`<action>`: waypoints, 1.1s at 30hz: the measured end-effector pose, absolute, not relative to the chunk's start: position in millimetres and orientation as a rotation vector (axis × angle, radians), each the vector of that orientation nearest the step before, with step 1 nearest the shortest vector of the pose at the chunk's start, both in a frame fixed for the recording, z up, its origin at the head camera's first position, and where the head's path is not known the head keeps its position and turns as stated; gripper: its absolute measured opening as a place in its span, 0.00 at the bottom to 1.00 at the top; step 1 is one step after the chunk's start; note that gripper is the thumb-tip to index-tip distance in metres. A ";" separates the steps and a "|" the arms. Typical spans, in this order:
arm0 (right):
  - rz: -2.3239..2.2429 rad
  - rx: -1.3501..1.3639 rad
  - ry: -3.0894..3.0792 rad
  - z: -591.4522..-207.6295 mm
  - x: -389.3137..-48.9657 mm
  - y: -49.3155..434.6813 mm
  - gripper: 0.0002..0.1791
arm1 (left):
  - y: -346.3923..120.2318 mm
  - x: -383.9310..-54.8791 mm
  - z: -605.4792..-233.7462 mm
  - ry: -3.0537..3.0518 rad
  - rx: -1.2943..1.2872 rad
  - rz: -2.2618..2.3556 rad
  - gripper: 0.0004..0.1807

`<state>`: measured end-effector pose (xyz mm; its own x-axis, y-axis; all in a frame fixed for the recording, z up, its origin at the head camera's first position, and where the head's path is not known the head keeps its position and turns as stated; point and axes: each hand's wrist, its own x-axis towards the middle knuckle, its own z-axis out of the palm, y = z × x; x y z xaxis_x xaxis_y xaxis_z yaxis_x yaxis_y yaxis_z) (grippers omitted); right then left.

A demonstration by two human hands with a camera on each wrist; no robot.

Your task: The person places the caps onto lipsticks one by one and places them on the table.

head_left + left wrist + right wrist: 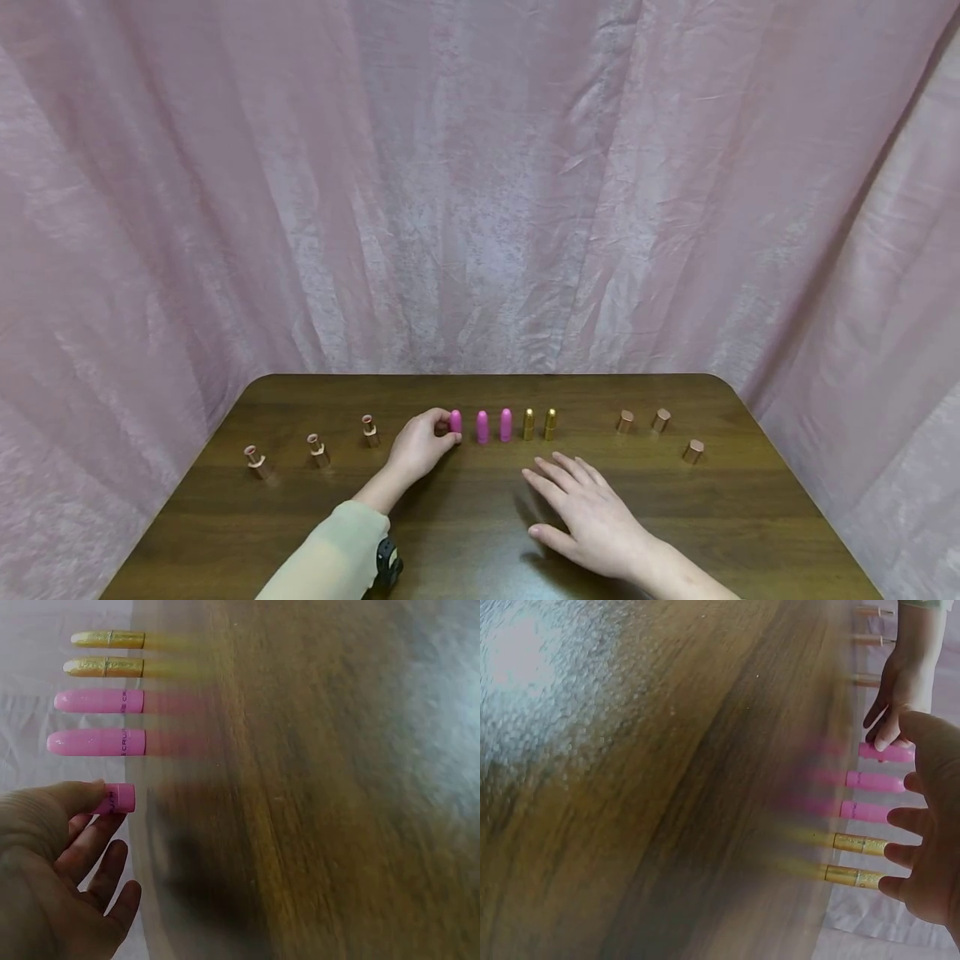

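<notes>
My left hand point(422, 446) pinches a pink bullet-shaped lipstick tube point(120, 798) between thumb and fingers; the tube is upright at the left end of a row, its base close over the tabletop. Two more pink tubes, a nearer one point(482, 427) and another point(506, 425), stand to its right. Beyond them are two gold tubes, one point(528, 425) beside the other point(551, 425). Over the table in front of the gold pair, my right hand point(588, 521) is spread palm down, fingers extended, holding nothing. The hand hides part of the gripped tube.
On the left stand three uncapped rose-gold lipsticks point(318, 451). Three rose-gold caps point(661, 420) stand on the right. All sit on a dark wooden table point(465, 533) with rounded far corners. A pink curtain point(480, 208) hangs behind and on both sides.
</notes>
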<state>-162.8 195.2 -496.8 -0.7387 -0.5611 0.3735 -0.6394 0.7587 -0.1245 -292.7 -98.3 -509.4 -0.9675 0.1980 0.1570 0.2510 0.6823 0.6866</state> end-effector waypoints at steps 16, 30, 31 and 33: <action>0.369 0.908 -2.687 -497.2 -161.4 195.5 0.38 | -103.6 -292.4 -517.2 -2.842 -0.408 -1.114 0.25; 0.297 0.814 -2.685 -488.6 -163.7 233.5 0.38 | -110.9 -278.3 -477.1 -2.931 -0.588 -0.767 0.50; 0.285 0.798 -2.684 -487.2 -164.2 237.9 0.38 | -111.8 -277.2 -473.3 -2.931 -0.603 -0.740 0.51; 0.264 0.765 -2.681 -484.4 -165.7 247.5 0.38 | -113.4 -275.7 -466.2 -2.920 -0.641 -0.699 0.51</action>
<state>-165.7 247.5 -484.4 -0.7975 -0.4762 0.3705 -0.5393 0.8379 -0.0840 -275.7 -113.4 -466.2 -0.9104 0.3803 0.1631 0.4129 0.8094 0.4175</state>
